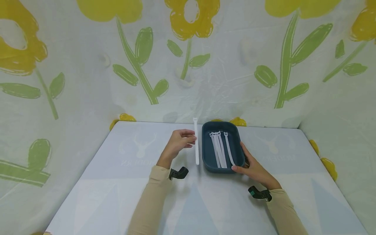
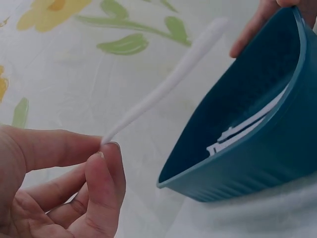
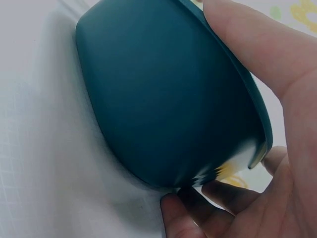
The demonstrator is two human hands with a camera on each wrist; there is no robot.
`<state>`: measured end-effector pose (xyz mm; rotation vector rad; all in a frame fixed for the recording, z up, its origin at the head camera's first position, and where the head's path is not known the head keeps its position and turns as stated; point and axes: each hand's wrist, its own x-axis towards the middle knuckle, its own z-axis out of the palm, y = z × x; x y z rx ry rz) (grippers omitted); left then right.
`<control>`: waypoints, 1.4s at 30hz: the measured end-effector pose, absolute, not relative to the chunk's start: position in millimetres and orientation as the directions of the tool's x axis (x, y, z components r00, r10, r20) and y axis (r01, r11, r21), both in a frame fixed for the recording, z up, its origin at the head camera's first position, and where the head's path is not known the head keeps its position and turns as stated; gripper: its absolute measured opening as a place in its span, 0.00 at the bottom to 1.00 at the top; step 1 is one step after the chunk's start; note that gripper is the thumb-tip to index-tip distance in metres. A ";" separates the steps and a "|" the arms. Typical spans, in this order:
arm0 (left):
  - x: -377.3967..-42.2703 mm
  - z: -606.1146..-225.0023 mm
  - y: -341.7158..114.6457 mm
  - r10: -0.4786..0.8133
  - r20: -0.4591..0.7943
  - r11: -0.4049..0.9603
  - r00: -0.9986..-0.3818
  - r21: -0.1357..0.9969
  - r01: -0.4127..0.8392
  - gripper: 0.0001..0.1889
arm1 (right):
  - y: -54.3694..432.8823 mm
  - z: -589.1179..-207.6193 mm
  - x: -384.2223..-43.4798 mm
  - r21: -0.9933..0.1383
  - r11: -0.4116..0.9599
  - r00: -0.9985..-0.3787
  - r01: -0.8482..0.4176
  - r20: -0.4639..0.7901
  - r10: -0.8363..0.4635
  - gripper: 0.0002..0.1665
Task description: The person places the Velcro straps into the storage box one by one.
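Note:
My left hand [image 1: 178, 142] pinches a white cable tie [image 1: 196, 148], a flat strap with a slotted head, between thumb and fingertips. It stands nearly lengthwise just left of the dark teal tub [image 1: 207, 147]. The left wrist view shows the tie [image 2: 163, 89] slanting up and away from the pinch. Several similar white ties [image 1: 218, 150] lie side by side in the tub, one a little apart and bent. At the tub's near right corner my right hand [image 1: 257, 168] grips it, thumb over the rim and fingers along the outer side.
The tub stands toward the back of a table [image 1: 141, 195] with a pale cover bearing a deer-head print. A flower-printed sheet [image 1: 223, 71] rises behind the table and on both sides. Each wrist carries a small black camera [image 1: 178, 173].

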<state>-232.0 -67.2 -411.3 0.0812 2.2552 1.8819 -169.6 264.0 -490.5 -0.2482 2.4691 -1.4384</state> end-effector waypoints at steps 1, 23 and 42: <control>-232.5 -410.5 -65.8 0.174 -0.117 0.185 -0.978 0.979 -0.084 0.18 | 263.9 -490.3 -169.4 -0.870 0.493 -0.948 -0.013 -0.146 -0.284 0.68; -245.4 -409.2 -39.4 0.202 -0.146 0.181 -0.969 0.977 -0.109 0.16 | 265.6 -494.0 -170.7 -0.870 0.492 -0.952 -0.005 -0.147 -0.270 0.68; -251.8 -416.4 -22.8 0.225 -0.188 0.254 -0.956 0.959 -0.128 0.14 | 265.0 -491.4 -169.4 -0.878 0.479 -0.949 0.001 -0.152 -0.277 0.68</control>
